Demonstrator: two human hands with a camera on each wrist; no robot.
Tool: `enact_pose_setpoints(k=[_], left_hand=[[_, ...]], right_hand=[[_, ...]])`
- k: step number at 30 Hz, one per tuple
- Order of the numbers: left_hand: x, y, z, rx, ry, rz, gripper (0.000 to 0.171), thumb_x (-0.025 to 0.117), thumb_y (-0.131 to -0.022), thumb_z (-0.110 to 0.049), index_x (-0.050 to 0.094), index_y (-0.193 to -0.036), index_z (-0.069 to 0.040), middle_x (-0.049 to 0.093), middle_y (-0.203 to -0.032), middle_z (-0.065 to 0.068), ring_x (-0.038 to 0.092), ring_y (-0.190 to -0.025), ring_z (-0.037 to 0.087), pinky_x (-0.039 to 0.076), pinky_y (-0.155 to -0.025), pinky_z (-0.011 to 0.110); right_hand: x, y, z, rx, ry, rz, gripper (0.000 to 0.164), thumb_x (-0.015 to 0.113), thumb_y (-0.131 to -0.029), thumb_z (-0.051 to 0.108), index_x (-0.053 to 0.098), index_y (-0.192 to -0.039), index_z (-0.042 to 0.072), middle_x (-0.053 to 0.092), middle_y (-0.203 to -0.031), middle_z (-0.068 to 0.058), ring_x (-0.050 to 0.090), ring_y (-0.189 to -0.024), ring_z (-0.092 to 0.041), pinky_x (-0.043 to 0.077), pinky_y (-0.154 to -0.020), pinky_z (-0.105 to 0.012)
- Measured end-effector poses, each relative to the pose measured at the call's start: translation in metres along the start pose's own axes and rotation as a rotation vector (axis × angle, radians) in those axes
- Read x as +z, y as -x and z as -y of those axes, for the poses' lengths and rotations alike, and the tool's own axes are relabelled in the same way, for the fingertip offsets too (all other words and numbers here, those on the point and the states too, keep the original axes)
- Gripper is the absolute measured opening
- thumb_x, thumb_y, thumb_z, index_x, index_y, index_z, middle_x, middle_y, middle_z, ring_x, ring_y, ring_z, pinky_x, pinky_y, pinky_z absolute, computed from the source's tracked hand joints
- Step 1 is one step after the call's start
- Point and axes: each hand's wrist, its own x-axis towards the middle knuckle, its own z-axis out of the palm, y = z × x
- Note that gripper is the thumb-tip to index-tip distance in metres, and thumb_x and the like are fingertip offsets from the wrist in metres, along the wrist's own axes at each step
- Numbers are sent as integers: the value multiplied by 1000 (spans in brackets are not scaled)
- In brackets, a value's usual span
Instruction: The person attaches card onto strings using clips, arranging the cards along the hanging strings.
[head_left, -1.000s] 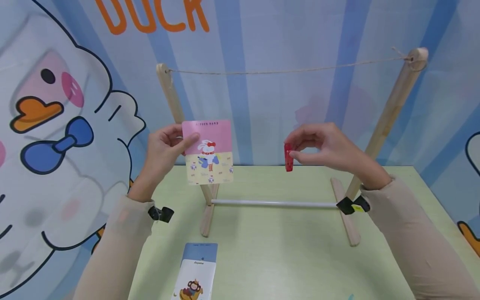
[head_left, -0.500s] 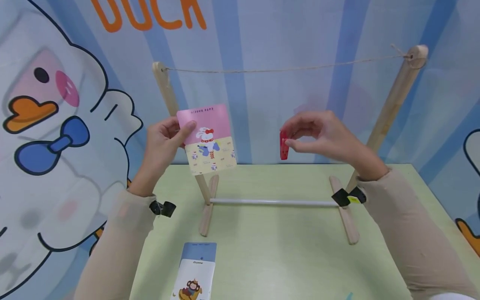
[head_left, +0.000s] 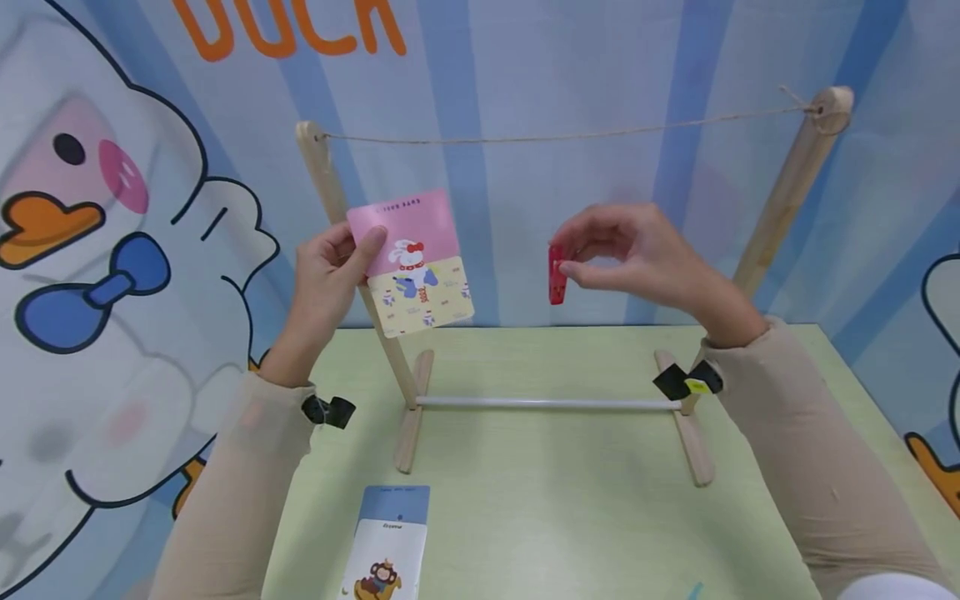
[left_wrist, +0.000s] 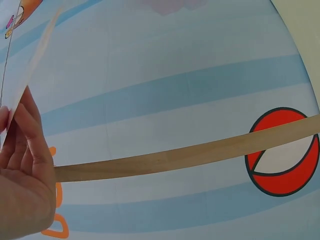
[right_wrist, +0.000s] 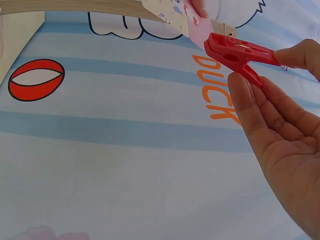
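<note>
My left hand (head_left: 326, 287) pinches the edge of a pink and yellow card (head_left: 420, 304) with a rabbit picture, tilted in the air by the left post. In the left wrist view the card (left_wrist: 37, 57) is seen nearly edge-on between thumb and fingers. My right hand (head_left: 633, 254) holds a red clothespin (head_left: 557, 275) upright by its handles, apart from the card. The right wrist view shows the clothespin (right_wrist: 242, 52) between thumb and fingertips. Above both hands a thin string (head_left: 525, 139) runs between two wooden posts; nothing hangs on it.
The wooden left post (head_left: 390, 350) and right post (head_left: 787, 196) stand on feet joined by a white rod (head_left: 540, 403). On the pale green table (head_left: 540, 500) lie a blue card (head_left: 395, 502) and a white monkey card (head_left: 386, 550), overlapping. A printed cloth (head_left: 570, 75) hangs behind.
Both hands have risen toward the string, with the card and the clothespin still held. The card has tilted, and the right hand has shifted slightly left.
</note>
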Motion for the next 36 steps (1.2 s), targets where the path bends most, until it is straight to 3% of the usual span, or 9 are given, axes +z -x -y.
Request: enact_pose_setpoints(k=[7,15,36], left_hand=[[3,-3,-2,24,15,25,35,59,-102,-26,62,-124,2,70,-96,4,69,-79,16,57,-69,21],[5,-8,-4,34,27,8,36,59,-102,-27,63,-123,2,70,-95,4,68,-79,16,56,-70,21],[14,-17,-6,34,97,-143,32,66,-98,-29,72,-102,2,71,-79,3,68,-66,13,56,-61,19]], right_hand=[[0,-7,5,-19,0,-7,22,69,-86,-9,68,-108,-8,68,-99,-15,66,-85,-22,57,-80,-26],[2,-14,12,-39,-28,-22,22,68,-84,-13,68,-106,-8,68,-98,-15,66,-83,-24,57,-78,-27],[2,-31,32,-104,-14,-41,21,69,-84,-13,68,-105,-8,69,-98,-13,66,-84,-26,57,-79,-28]])
